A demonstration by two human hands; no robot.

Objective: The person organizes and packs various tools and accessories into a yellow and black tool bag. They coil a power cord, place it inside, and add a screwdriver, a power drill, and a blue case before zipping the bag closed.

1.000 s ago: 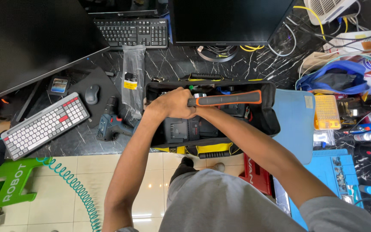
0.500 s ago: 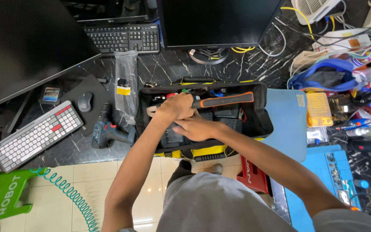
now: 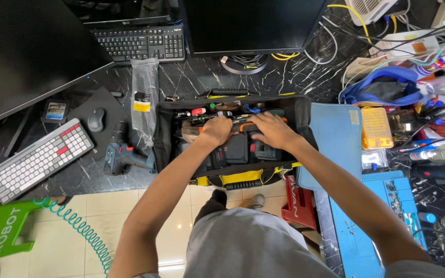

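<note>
An open black tool bag (image 3: 165,128) with yellow trim lies on the dark marble desk, packed with tools and battery packs. Both my hands are inside it. My left hand (image 3: 216,129) is closed over the left end of a long orange-and-black-handled tool (image 3: 244,125) lying lengthwise in the bag. My right hand (image 3: 273,129) lies over the orange handle, fingers curled onto it. Most of the tool is hidden under my hands.
Left of the bag lie a blue-grey cordless drill (image 3: 122,155), a clear plastic packet (image 3: 144,98), a mouse (image 3: 96,119) and a white keyboard (image 3: 39,159). A monitor (image 3: 253,23) stands behind. Blue mats (image 3: 338,139), a yellow bit case (image 3: 376,127) and cluttered tools fill the right.
The orange-handled tool, held across the top of the bag a second ago, has been lowered into the bag. My right hand has moved onto its handle.
</note>
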